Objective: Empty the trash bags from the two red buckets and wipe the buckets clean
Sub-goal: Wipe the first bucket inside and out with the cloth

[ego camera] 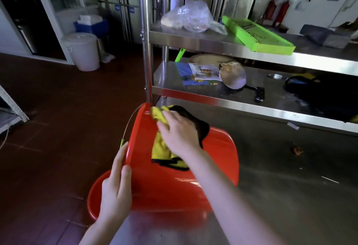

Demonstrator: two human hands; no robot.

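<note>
Upper bucket (222,157): smooth, glossy red plastic, round, tipped on its side at the centre of my view, on the left end of the table, with its mouth facing 10 o'clock.
Lower bucket (95,192): the same red plastic; I see only a curved stretch of rim at 7 o'clock, under the upper bucket.
Wire handle (131,120): a thin metal loop with a green grip, hanging off the upper rim at 10 o'clock.
Cloth (160,146): soft and crumpled, yellow with black patches, lying inside the upper bucket against its wall.
Left hand (114,190): at 7 o'clock, pinching the upper bucket's rim, thumb inside and fingers along the outside.
Right hand (180,134): at centre, fingers loosely spread and fairly straight, pressing the cloth flat onto the inner wall.
Table (290,196): dull, scuffed steel with a few scraps at 3 o'clock.
Shelves (213,41): shiny steel, at 1 o'clock, carrying a crinkled clear plastic bag (191,18) and a flat green tray (257,35).
</note>
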